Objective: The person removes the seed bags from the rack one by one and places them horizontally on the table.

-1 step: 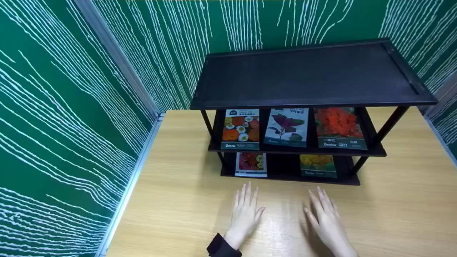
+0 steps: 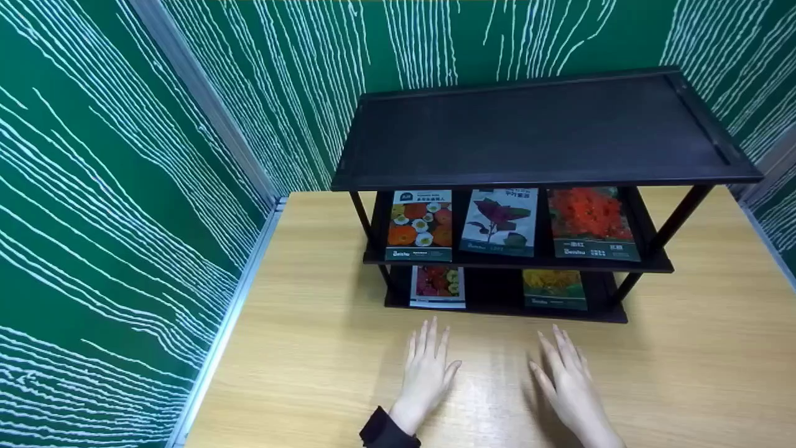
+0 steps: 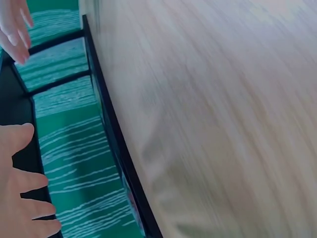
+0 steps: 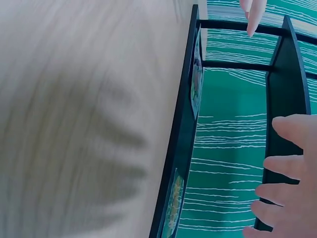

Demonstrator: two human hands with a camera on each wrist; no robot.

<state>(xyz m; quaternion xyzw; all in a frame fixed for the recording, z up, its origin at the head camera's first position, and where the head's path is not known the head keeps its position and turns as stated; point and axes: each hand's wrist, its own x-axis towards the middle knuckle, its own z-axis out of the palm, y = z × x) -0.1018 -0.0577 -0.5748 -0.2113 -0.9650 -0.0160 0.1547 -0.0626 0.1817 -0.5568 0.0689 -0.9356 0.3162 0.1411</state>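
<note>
We had left hand and right hand near the black rack's lower edge, fingers straight and loose, tabletop between, only the head view showed middle-tier seed packets.

Dark left sleeve cuff and slender bare fingers

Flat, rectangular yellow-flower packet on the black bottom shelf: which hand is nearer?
Right. The right hand is in front of the packet; the left hand is farther off, to its left.
</note>
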